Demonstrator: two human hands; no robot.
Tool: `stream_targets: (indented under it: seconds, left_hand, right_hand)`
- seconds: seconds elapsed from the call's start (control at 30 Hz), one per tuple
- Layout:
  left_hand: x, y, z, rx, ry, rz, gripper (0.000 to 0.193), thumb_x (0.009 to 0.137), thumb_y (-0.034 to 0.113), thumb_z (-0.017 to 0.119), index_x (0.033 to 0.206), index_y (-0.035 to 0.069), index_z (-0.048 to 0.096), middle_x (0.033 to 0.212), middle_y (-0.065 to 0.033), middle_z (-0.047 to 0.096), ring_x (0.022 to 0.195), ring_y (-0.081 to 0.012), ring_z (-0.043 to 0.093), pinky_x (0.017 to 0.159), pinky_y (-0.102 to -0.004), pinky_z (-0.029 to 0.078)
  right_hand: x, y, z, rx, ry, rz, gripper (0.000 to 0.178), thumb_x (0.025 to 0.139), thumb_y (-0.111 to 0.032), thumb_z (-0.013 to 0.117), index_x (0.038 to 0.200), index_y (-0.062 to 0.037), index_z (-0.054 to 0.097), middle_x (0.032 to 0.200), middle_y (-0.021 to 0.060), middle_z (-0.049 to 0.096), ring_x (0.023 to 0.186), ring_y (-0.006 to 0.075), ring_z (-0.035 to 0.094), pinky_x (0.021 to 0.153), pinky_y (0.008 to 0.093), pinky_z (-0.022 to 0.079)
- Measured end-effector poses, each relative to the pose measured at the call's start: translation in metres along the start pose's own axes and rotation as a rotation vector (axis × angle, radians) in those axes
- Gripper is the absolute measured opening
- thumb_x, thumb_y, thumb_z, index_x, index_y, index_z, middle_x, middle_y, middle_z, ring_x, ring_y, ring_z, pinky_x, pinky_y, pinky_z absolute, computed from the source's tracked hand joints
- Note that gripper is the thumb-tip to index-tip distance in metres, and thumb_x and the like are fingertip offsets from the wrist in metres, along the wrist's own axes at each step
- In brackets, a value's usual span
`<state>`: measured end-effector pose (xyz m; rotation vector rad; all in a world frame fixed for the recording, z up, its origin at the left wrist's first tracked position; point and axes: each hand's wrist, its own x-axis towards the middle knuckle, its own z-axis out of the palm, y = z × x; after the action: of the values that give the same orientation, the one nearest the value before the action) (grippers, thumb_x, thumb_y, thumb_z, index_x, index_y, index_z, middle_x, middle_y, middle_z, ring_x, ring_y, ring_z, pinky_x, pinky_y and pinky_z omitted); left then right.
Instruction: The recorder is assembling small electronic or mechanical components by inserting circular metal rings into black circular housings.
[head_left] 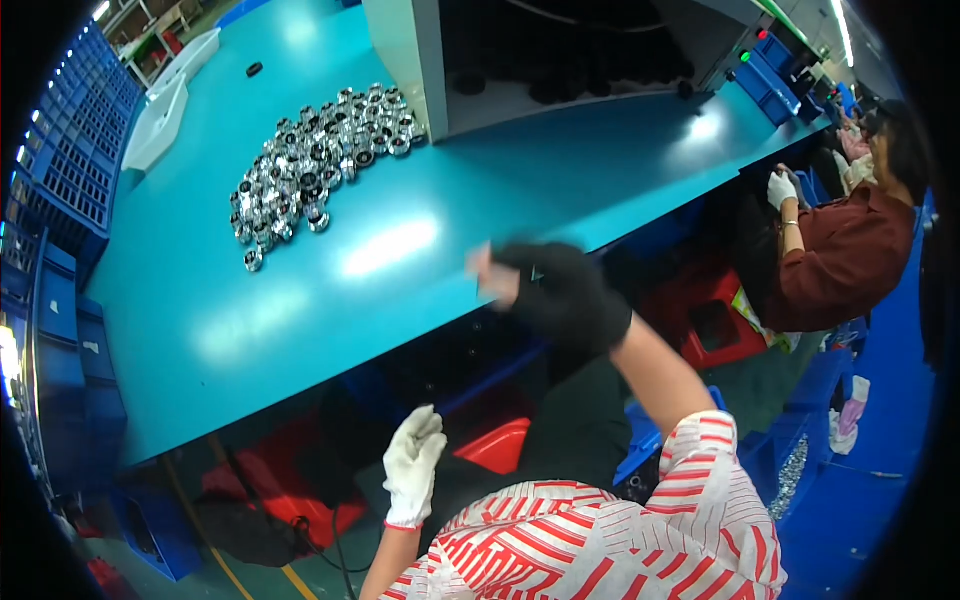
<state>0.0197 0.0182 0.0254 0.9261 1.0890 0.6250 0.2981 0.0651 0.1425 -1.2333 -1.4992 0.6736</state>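
My left hand [412, 468], in a white knitted glove, is raised in front of the table's near edge. Its fingers are loosely bent, and nothing shows in them. My right hand [553, 292] wears a black fingerless glove and hovers at the table edge, its bare fingertips pointing left. Motion smears those fingers, so whether they hold anything cannot be made out. On the teal tabletop [480, 200], beyond both hands, lies a pile of small shiny round metal parts [315, 165] with dark centres. Neither hand touches the pile.
A grey box-like housing [435, 70] with a dark interior stands behind the pile. One black ring [254, 70] lies farther back. Blue crates [75, 140] and white trays [160, 122] line the left side. At right sits a person in dark red [850, 250], near a red stool [700, 325].
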Motion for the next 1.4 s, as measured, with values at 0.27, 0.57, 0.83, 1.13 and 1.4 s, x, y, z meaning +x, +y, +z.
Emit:
stream_targets:
  seconds: [0.27,0.57,0.83,1.13,1.4]
  left_hand:
    - [0.009,0.021,0.026,0.068,-0.065,-0.014,0.047,0.084,-0.004,0.057,0.129,-0.005,0.045,0.123,-0.0205,0.055,0.117,-0.0255,0.053,0.098,-0.033,0.043]
    - [0.004,0.013,0.014,0.046,-0.05,-0.039,0.046,0.084,-0.005,0.058,0.129,-0.003,0.046,0.124,-0.0202,0.054,0.117,-0.0255,0.053,0.097,-0.0321,0.043]
    - [-0.001,0.019,0.01,-0.107,-0.09,0.172,0.057,0.083,-0.006,0.06,0.136,-0.002,0.039,0.137,-0.015,0.045,0.125,-0.0266,0.046,0.104,-0.0375,0.037]
    - [-0.016,0.023,0.006,0.154,-0.159,0.282,0.074,0.069,-0.003,0.075,0.135,0.0,0.042,0.129,-0.017,0.05,0.114,-0.024,0.056,0.096,-0.0309,0.046]
    - [-0.022,0.003,-0.006,0.227,-0.022,0.379,0.068,0.067,0.0,0.077,0.129,0.002,0.05,0.118,-0.0172,0.057,0.107,-0.0257,0.06,0.092,-0.0318,0.049]
  right_hand:
    - [0.194,0.17,-0.08,-1.227,0.596,-0.073,0.033,0.092,-0.026,0.05,0.12,-0.0116,0.059,0.123,0.018,0.053,0.114,0.0336,0.05,0.098,0.0416,0.039]
    - [0.123,0.084,-0.063,-0.612,0.211,0.114,0.03,0.09,-0.026,0.057,0.113,-0.0074,0.06,0.115,0.0179,0.058,0.103,0.0285,0.057,0.089,0.0377,0.044]
    - [-0.066,0.011,0.041,0.871,-0.075,0.649,0.039,0.093,-0.032,0.055,0.111,0.0018,0.057,0.11,0.0161,0.061,0.083,0.0164,0.061,0.066,0.0237,0.049]
    - [-0.131,0.023,0.122,1.207,-0.18,1.081,0.032,0.095,-0.036,0.052,0.108,-0.0075,0.06,0.097,0.0051,0.062,0.086,0.0123,0.058,0.069,0.025,0.048]
    - [-0.132,0.028,0.137,1.226,-0.277,1.084,0.034,0.095,-0.036,0.052,0.11,-0.0069,0.06,0.102,0.0048,0.061,0.091,0.0128,0.057,0.074,0.0242,0.047]
